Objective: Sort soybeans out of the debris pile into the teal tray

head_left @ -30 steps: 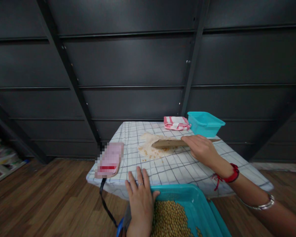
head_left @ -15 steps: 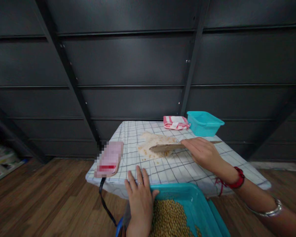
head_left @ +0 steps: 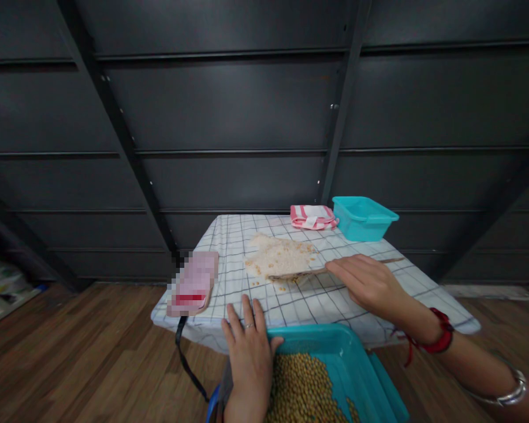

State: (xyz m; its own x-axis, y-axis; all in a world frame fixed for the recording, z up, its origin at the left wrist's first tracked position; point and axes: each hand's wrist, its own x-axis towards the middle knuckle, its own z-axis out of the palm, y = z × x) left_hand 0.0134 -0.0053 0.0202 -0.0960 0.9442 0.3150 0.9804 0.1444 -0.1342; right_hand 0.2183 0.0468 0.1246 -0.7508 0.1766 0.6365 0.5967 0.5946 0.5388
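My right hand (head_left: 370,285) is closed around the middle of a wooden spatula (head_left: 297,274), whose thin handle sticks out to the right. Its flat blade is tilted on edge at the near side of a pile of white grains (head_left: 277,254), which look like rice, with yellowish pieces mixed in. Several yellowish bits lie loose on the cloth beside the pile. My left hand (head_left: 249,352) lies with fingers spread over the left rim of a teal tray (head_left: 357,364), its fingertips at the table's near edge. Round tan-brown beans (head_left: 302,388) fill the tray's left part.
A white checked cloth (head_left: 238,229) covers the table. At its back right stand a turquoise basin (head_left: 365,220) and a folded pink-and-white striped towel (head_left: 312,217). A pinkish, pixelated flat object (head_left: 194,282) lies on the left, with a black strap (head_left: 185,358) hanging down.
My right hand has brought the spatula's blade nearer to me, from across the pile to its near edge, exposing more grains. My left hand stays in place.
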